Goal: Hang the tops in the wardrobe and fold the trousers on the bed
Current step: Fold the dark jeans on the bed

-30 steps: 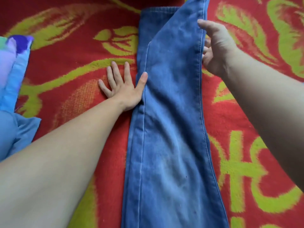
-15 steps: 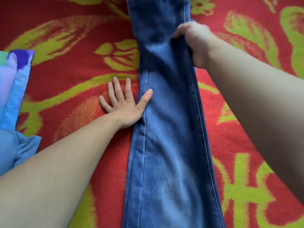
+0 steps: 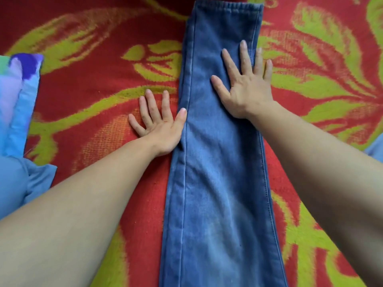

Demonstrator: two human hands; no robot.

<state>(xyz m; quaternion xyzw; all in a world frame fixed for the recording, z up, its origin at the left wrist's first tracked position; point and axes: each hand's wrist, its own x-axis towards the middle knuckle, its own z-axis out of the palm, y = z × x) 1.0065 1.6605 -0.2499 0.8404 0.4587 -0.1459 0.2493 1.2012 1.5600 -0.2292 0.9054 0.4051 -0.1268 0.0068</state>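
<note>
Red blanket with a yellow-green leaf pattern covers the bed point(image 3: 93, 94), and the work lies on it. The left hand point(image 3: 159, 125) rests flat on the blanket, fingers spread, its thumb touching the left seam of the trousers point(image 3: 217, 183). The right hand point(image 3: 246, 88) lies flat and spread on the denim near the far end, outer fingers reaching over the right edge; neither hand pinches anything. Both bare forearms stretch forward. The trousers lie leg on leg in one long strip running away from the person. So the lengthwise fold looks done, and the crosswise folds remain. A light blue garment point(image 3: 20, 179) lies at the left edge beside a multicoloured cloth point(image 3: 18, 90), possibly waiting for hanging; no wardrobe is in view.
</note>
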